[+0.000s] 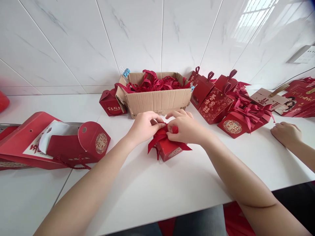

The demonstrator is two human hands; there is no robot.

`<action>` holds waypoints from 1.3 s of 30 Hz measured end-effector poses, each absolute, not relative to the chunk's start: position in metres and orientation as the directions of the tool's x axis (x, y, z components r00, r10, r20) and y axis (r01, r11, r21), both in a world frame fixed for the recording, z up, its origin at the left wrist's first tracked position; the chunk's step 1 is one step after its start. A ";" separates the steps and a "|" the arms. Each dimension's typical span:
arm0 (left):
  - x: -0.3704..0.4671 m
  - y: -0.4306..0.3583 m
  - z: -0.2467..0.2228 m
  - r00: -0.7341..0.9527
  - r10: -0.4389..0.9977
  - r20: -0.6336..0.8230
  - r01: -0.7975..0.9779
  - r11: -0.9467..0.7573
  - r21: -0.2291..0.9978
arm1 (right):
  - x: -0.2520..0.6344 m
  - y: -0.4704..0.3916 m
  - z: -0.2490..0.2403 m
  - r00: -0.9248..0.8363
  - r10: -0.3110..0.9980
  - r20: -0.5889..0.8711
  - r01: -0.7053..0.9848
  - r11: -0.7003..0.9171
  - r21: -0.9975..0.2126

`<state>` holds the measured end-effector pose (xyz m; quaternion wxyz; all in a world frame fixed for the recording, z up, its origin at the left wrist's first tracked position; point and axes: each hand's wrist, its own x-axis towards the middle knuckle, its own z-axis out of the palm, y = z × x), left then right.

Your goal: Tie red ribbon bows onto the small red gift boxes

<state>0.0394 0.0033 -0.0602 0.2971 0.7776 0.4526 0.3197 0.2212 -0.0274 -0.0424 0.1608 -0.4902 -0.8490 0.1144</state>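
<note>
Left hand (147,127) and right hand (185,127) meet over a small red box (169,151) that sits on a white table (137,196), directly in front of the person. The left thumb and fingertips are pinched together at the top of a red ribbon bow (161,132); the right fingers curl closely around a loop of it. Tails of ribbon spread over the box's sides. The bow appears largely formed, with its loops perhaps still to be tightened or evened out; the knot is hidden by the fingers.

To the left lies an open red box (62,147), its rounded flaps up and no bow visible on it. To the right, near another person's hand (286,134), stand bowed boxes (232,126), which look finished. Farther back, a cardboard carton (157,101) holds loose red ribbons (159,83), so plenty remains. Beside it stand red boxes with loop handles (216,103). White marbled tiles (137,32) rise behind.
</note>
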 end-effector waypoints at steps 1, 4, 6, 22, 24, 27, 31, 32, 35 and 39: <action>0.040 0.003 -0.061 0.377 0.897 0.232 0.510 -0.410 0.756 | 0.221 -0.027 -0.042 -0.472 0.869 0.152 0.796 0.493 -0.351; 0.041 0.003 -0.062 0.361 0.902 0.239 0.495 -0.402 0.770 | 0.220 -0.027 -0.041 -0.486 0.866 0.121 0.791 0.494 -0.361; 0.041 0.004 -0.062 0.356 0.903 0.242 0.495 -0.402 0.770 | 0.220 -0.026 -0.041 -0.486 0.867 0.110 0.789 0.489 -0.371; 0.032 0.007 -0.054 0.470 0.875 0.114 0.483 -0.364 0.796 | 0.284 -0.050 -0.075 -0.302 0.945 0.129 0.606 0.295 -0.739; 0.032 0.007 -0.054 0.468 0.877 0.107 0.501 -0.363 0.786 | 0.280 -0.051 -0.078 -0.308 0.933 0.187 0.575 0.339 -0.745; 0.031 0.006 -0.053 0.470 0.876 0.112 0.520 -0.377 0.766 | 0.276 -0.052 -0.079 -0.325 0.904 0.276 0.497 0.412 -0.764; 0.032 0.006 -0.053 0.446 0.881 0.159 0.540 -0.407 0.737 | 0.276 -0.053 -0.079 -0.354 0.875 0.330 0.471 0.472 -0.745; 0.033 0.006 -0.053 0.440 0.882 0.169 0.544 -0.411 0.732 | 0.277 -0.053 -0.079 -0.362 0.867 0.344 0.490 0.490 -0.721; 0.034 0.006 -0.055 0.431 0.882 0.192 0.535 -0.420 0.733 | 0.279 -0.053 -0.081 -0.379 0.847 0.372 0.546 0.530 -0.649; 0.035 0.005 -0.055 0.426 0.883 0.197 0.523 -0.418 0.743 | 0.280 -0.054 -0.081 -0.370 0.838 0.400 0.568 0.545 -0.617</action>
